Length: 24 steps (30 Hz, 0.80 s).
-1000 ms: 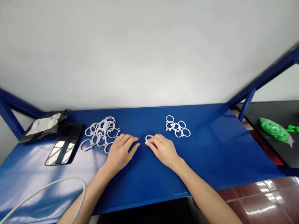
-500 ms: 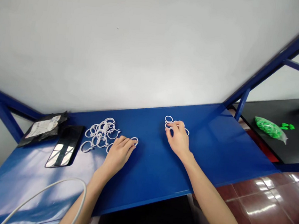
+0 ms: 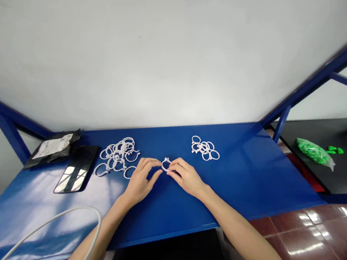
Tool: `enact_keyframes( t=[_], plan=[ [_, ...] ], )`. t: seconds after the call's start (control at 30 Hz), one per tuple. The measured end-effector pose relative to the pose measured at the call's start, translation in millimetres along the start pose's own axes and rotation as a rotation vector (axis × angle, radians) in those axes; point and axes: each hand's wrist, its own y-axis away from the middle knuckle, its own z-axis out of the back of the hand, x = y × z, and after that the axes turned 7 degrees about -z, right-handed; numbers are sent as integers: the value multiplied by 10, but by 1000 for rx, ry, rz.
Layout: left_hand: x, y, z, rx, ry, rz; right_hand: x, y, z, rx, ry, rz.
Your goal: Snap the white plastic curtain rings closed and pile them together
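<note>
My left hand (image 3: 141, 179) and my right hand (image 3: 186, 177) meet over the middle of the blue table (image 3: 242, 180). Both pinch one small white plastic ring (image 3: 166, 164) between their fingertips, just above the tabletop. A loose pile of several white rings (image 3: 117, 156) lies to the left of my left hand. A smaller cluster of white rings (image 3: 204, 147) lies behind and to the right of my right hand.
A black phone (image 3: 77, 168) lies at the left with a black packet (image 3: 53, 147) behind it. A white cable (image 3: 59, 221) loops over the near left edge. On a black table at the far right lies a green bag (image 3: 315, 152).
My right hand came back from the right cluster to the middle. My left hand brought a ring from beside the left pile, and both hands now hold it together.
</note>
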Motion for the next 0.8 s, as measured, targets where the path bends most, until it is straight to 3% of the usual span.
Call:
enact_keyframes(
  t=[0.1, 0.23, 0.37, 0.5, 0.67, 0.8],
  plan=[
    [27, -16, 11, -16, 10, 141, 4, -4, 18, -7, 17, -1],
    [71, -25, 15, 54, 151, 295, 32, 4, -2, 69, 143, 61],
    [118, 8, -35, 96, 283, 383, 62, 17, -52, 135, 299, 150],
    [176, 38, -78, 57, 391, 453, 87, 26, -60, 134, 267, 158],
    [194, 29, -58, 33, 462, 500, 170, 48, -23, 31, 39, -7],
    [140, 17, -38, 4, 439, 415, 188, 50, -35, -40, -104, -137]
  ],
)
